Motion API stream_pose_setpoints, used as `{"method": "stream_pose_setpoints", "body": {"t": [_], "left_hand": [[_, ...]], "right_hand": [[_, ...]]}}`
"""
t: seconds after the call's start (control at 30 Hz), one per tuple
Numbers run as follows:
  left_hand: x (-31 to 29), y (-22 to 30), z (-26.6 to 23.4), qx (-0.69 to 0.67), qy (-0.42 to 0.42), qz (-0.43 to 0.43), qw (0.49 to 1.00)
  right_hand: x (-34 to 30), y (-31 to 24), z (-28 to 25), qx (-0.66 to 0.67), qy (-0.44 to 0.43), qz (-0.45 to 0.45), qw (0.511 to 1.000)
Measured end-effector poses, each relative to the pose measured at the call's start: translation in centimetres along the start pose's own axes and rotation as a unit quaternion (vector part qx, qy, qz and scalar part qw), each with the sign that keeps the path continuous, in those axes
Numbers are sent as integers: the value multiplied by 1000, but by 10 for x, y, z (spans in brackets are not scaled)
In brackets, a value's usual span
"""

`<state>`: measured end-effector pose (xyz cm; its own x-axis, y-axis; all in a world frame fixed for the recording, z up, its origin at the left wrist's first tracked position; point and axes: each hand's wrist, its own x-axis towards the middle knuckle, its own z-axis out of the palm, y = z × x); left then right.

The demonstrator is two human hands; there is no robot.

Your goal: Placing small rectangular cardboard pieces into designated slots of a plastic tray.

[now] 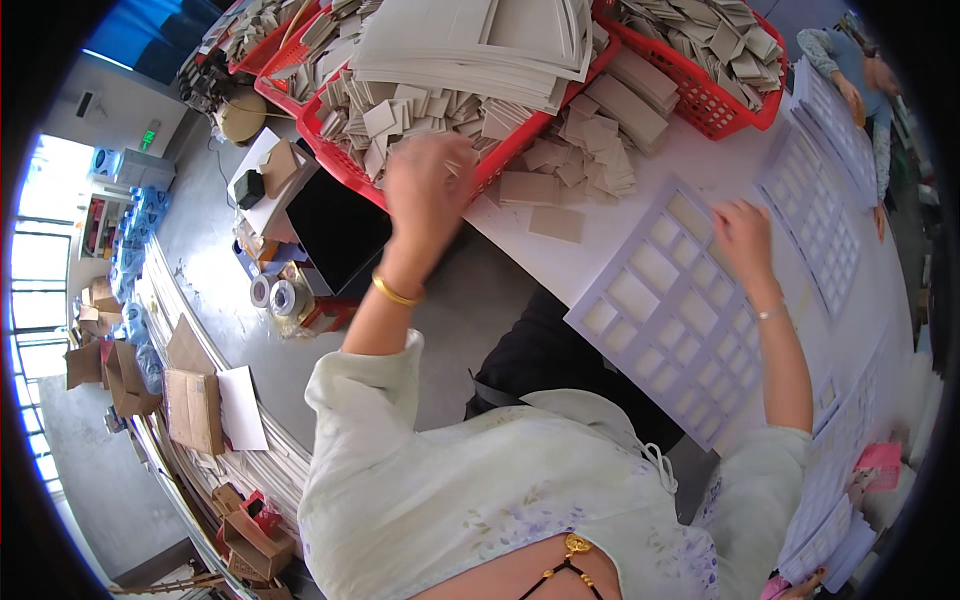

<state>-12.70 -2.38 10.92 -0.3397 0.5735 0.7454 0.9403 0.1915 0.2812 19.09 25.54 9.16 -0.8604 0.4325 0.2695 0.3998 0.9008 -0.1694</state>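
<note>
My left hand is raised over the near edge of a red plastic basket, smeared by motion, so I cannot make out its fingers. Small grey-white rectangular card pieces fill that basket, and a stack of larger white sheets lies across its top. My right hand, fingers curled together, is at the upper part of a pale panel with many rectangular cut-outs. What it grips, if anything, is hidden. The panel lies on the white table, its near corner toward me.
Loose card pieces lie between the basket and the panel. A second red basket of pieces stands at the far right. More cut-out panels lie to the right, near another person's arm. Tape rolls and a black panel are at left.
</note>
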Motion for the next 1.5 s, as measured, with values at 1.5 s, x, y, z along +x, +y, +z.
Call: {"method": "stream_pose_setpoints", "body": {"t": [1.5], "left_hand": [[-32,-87,3,88,-79,-219,968]], "right_hand": [[183,-226,130,392,88,-127,907]]}}
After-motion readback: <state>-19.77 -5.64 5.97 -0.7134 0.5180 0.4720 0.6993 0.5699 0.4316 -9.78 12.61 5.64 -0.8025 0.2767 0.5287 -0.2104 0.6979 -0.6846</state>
